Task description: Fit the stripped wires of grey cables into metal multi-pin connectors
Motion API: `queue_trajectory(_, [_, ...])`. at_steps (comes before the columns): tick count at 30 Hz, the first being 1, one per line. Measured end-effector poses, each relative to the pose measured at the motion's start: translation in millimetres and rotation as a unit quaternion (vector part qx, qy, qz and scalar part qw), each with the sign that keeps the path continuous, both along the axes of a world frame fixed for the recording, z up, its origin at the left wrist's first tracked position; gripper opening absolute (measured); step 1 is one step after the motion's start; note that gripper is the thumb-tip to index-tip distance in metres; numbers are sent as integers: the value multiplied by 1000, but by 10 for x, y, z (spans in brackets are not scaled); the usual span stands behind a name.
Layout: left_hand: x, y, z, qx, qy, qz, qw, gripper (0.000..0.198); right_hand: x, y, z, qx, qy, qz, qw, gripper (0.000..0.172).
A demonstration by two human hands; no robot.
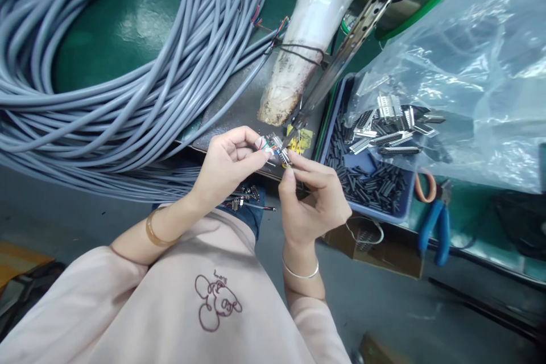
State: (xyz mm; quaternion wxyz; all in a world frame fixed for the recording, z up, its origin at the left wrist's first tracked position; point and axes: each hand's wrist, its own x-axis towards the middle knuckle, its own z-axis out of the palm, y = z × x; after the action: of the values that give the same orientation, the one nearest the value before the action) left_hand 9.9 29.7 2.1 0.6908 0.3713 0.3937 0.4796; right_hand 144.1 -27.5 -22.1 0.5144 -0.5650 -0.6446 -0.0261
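Note:
My left hand (230, 162) pinches the thin coloured wires (266, 147) of a cable end between thumb and fingers. Opposite it, my right hand (313, 196) grips the edge of a small metal multi-pin connector (281, 152) with thumb and fingertips. Wires and connector meet between the hands. From above, a soldering iron (328, 77) points down, its tip at or very near the connector; whether it touches I cannot tell. Just behind are yellow pieces (301, 139) on the bench. Fingers hide part of the connector.
Thick bundles of grey cable (170, 79) cover the left and back. A wrapped white tube (307, 40) lies beside the iron. To the right, a blue bin (403, 213) holds black sleeves and metal connectors, partly under a plastic bag (478, 79). Blue-handled pliers (435, 230) lie near the edge.

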Motion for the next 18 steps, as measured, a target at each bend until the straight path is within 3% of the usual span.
queue_trajectory(12, [23,1,63,19,-3,12,1000,17,-36,19,81,43,-69,-32,996,14])
queue_trajectory(18, [-4,15,55,-18,-10,-6,1000,17,-25,8,41,44,-56,-25,997,12])
